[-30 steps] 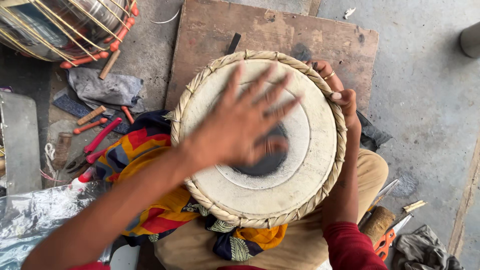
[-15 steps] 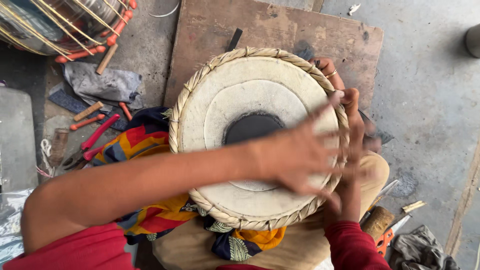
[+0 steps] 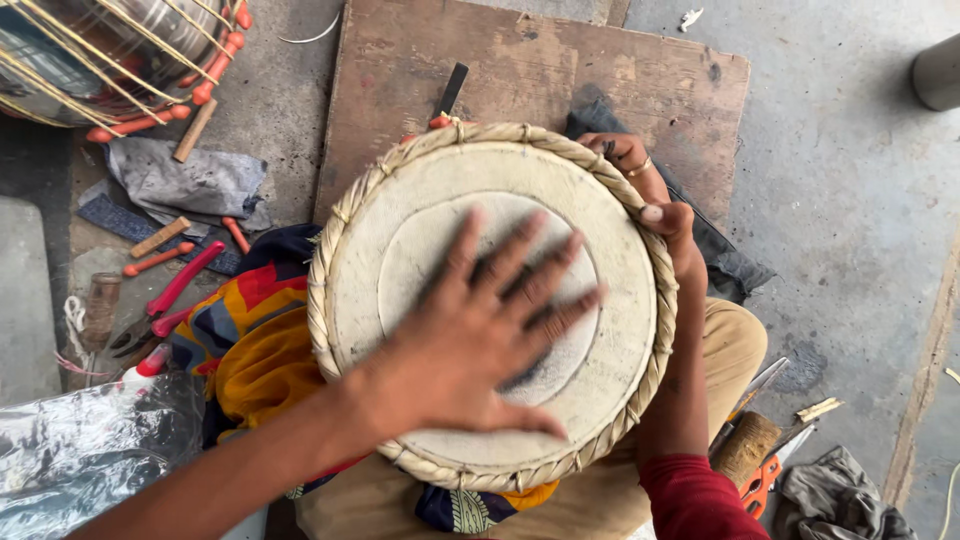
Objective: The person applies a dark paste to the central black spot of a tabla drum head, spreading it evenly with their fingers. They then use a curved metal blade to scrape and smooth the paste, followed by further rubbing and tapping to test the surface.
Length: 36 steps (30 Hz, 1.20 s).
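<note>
A round drum (image 3: 420, 200) with a pale skin head, a dark centre patch and a braided rim rests on my lap, head facing up. My left hand (image 3: 480, 330) lies flat on the skin with fingers spread, covering most of the dark patch. My right hand (image 3: 650, 200) grips the far right side of the braided rim; a ring shows on one finger. The right forearm in a red sleeve runs down the drum's right side.
A wooden board (image 3: 560, 70) lies on the concrete floor beyond the drum. A second drum with cords and orange pegs (image 3: 110, 60) sits far left. Grey rags (image 3: 185, 180), pliers with red handles (image 3: 165, 300), a colourful cloth (image 3: 250, 340), and orange scissors (image 3: 760, 480) lie around.
My left hand has swept across the drum head, from the centre to the right edge and back to the centre. My right hand stays on the rim.
</note>
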### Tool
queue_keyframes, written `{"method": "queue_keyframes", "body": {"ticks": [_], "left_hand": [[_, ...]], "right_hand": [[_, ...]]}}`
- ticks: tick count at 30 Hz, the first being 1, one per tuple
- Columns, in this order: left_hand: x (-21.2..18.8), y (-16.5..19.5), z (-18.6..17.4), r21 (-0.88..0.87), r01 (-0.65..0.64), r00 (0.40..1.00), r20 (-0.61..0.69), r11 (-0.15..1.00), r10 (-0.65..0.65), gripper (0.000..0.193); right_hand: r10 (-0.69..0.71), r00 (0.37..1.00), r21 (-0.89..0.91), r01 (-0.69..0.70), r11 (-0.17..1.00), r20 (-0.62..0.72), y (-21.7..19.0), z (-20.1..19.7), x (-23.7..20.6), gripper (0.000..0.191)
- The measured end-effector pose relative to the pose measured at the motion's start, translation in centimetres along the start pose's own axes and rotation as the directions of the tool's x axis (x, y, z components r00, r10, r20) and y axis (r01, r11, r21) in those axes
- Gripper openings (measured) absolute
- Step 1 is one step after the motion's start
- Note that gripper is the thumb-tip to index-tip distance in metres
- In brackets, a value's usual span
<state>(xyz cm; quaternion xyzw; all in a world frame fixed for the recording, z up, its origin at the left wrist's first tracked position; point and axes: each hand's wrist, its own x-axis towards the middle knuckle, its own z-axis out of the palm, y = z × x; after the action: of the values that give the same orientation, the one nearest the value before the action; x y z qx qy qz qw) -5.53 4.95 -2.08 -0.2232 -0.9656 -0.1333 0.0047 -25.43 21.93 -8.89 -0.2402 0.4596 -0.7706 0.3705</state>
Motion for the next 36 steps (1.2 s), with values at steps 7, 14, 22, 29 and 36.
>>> {"method": "queue_keyframes", "body": {"ticks": [7, 14, 22, 29, 36], "left_hand": [[4.6, 4.4, 0.9, -0.042, -0.324, 0.925, -0.225, 0.945, 0.307, 0.1], [5.6, -6.6, -3.8, 0.053, 0.338, 0.915, 0.216, 0.94, -0.342, 0.102], [-3.4, -1.2, 0.0, 0.059, 0.205, 0.978, -0.057, 0.977, -0.201, 0.115], [-3.6, 5.5, -0.4, 0.014, -0.005, 0.997, -0.083, 1.0, 0.006, 0.12], [-8.1, 7.3, 5.0, 0.001, 0.0, 0.987, -0.162, 1.0, 0.0, 0.081]], "right_hand": [[0.013, 0.993, -0.044, -0.018, 0.999, -0.116, -2.0, 3.1, -1.9, 0.077], [0.027, 0.991, -0.062, -0.036, 0.997, -0.127, -1.1, 1.3, -1.2, 0.077], [-0.056, 0.998, -0.139, 0.051, 0.989, -0.031, 0.0, 0.0, -0.6, 0.067], [-0.076, 0.995, -0.075, 0.071, 0.995, -0.067, 0.8, -1.5, -1.0, 0.067], [-0.226, 0.973, -0.327, 0.199, 0.924, -0.048, 1.7, -2.9, 0.3, 0.071]]}}
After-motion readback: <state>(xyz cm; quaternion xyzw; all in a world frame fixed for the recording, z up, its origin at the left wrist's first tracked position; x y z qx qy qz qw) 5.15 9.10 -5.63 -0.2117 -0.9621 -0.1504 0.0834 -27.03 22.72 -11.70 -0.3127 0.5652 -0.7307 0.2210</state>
